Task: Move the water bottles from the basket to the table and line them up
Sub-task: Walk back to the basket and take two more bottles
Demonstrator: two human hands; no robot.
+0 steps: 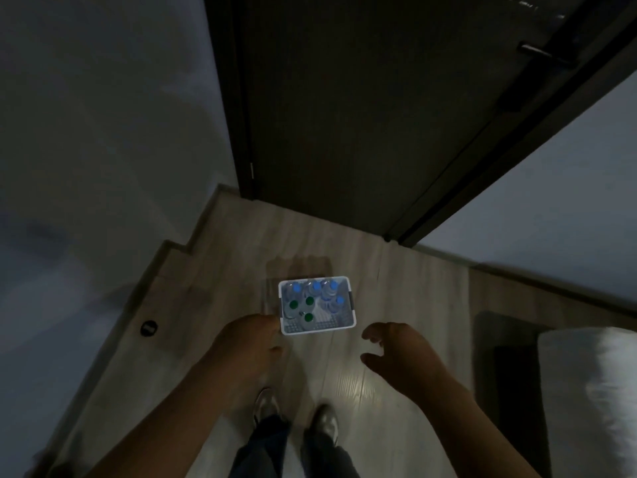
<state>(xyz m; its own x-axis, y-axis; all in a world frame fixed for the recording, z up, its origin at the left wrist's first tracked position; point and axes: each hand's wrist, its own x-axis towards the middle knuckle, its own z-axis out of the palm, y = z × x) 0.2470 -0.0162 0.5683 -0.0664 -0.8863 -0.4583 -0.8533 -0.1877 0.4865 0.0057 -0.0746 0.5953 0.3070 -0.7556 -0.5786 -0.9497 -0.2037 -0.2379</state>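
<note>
Left hand [251,343] at the basket's [319,330] 7 o'clock, right hand [396,346] at 4 o'clock, both empty and loosely spread: grip opposite rims evenly, keeping bottles [309,301] upright.

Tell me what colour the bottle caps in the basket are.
Blue caps and green caps, clearest in the head view.

We see a dim, bluish room, the dark brown door [362,115] nearly black. A soft glare patch sits on the pale wood-grain floor [365,384], and the white plastic basket [320,328] looks brightest. Straight lines bend toward the edges, and everything is soft and slightly blurred.
</note>
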